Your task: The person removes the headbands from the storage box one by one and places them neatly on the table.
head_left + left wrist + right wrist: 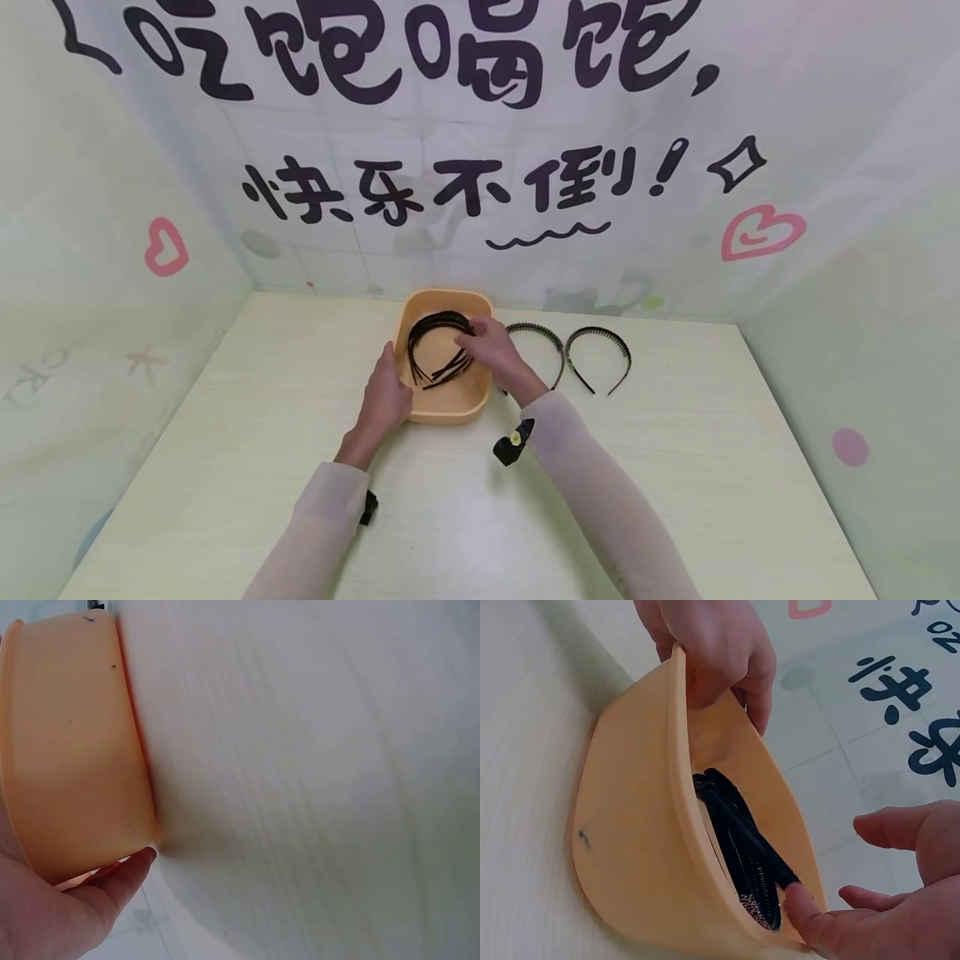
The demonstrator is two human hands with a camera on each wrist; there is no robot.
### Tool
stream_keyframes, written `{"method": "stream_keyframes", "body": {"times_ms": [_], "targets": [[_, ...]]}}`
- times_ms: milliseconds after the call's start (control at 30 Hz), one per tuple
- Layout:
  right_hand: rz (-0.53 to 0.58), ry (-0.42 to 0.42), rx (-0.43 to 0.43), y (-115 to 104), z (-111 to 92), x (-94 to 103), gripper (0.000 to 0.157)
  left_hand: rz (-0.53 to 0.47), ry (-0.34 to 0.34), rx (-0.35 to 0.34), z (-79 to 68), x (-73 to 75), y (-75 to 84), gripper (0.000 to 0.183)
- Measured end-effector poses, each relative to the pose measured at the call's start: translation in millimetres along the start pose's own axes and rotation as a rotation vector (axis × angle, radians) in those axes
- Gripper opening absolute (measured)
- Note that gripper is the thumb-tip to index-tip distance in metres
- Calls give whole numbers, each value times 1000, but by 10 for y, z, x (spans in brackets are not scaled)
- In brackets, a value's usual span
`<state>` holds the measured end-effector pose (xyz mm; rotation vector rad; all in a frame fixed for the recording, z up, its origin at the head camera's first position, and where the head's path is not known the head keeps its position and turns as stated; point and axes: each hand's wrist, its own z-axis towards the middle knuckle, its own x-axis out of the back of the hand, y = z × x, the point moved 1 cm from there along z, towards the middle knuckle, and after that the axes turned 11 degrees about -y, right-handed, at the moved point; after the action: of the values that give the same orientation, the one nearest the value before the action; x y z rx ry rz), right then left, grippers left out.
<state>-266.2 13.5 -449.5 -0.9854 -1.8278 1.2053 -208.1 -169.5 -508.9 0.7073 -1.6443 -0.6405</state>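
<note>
An orange plastic bin [444,418] stands on the table, with several black headbands [442,318] lying bunched inside it. My left hand [386,393] grips the bin's left wall, thumb over the rim and fingers along the outside; the left wrist view shows that hand [75,911] against the bin's outer side. Over the bin's right side is my right hand [495,346]. In the right wrist view, the right hand [907,885] has its digits spread apart, and one fingertip touches the end of a black headband [750,840] in the bin.
Two more headbands lie on the table right of the bin: one [558,342] close beside it, partly behind my right hand, and another [618,337] farther right. A printed backdrop [465,267] rises behind the pale table [712,467], with side walls left and right.
</note>
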Motion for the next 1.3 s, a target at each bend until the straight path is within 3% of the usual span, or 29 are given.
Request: {"method": "stream_keyframes", "body": {"times_ms": [300,600,933,1100,1300], "targets": [[72,-16,28,56,41,-36,45,-7,-2,0,-7,6,2,79],[7,117,35,87,89,-104,27,-3,-1,-5,-9,4,-4,78],[-18,202,20,100,71,-78,21,8,5,-12,-9,2,6,79],[-13,212,39,133,74,-12,23,6,5,-14,-12,4,9,77],[8,227,-11,124,41,54,40,-2,-3,-8,-9,-2,5,77]]}}
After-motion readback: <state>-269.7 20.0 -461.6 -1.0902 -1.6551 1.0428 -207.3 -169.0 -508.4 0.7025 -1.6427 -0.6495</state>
